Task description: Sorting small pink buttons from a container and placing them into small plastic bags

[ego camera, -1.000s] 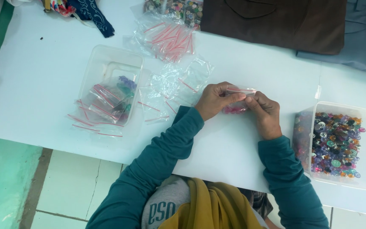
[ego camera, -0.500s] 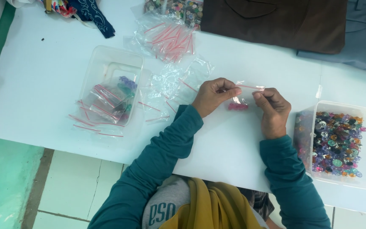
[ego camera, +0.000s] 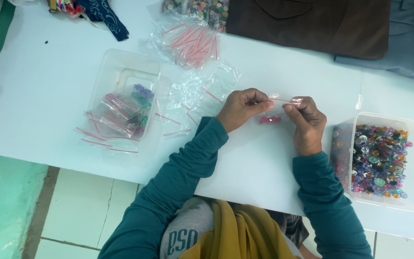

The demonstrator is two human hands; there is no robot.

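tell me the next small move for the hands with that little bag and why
Probably run the fingers along the red zip strip to press it shut. Both the left hand and right hand pinch the top edge of the small clear zip bag above the white table, and pink pieces already sit at its bottom.

A small clear zip bag (ego camera: 275, 109) holding pink pieces is pinched at its top edge between the left hand (ego camera: 241, 109) and the right hand (ego camera: 305, 120) above the white tabletop (ego camera: 39, 96). A clear tub of coloured buttons (ego camera: 384, 160) is seen at right, a tub of filled bags (ego camera: 123, 98) at left.
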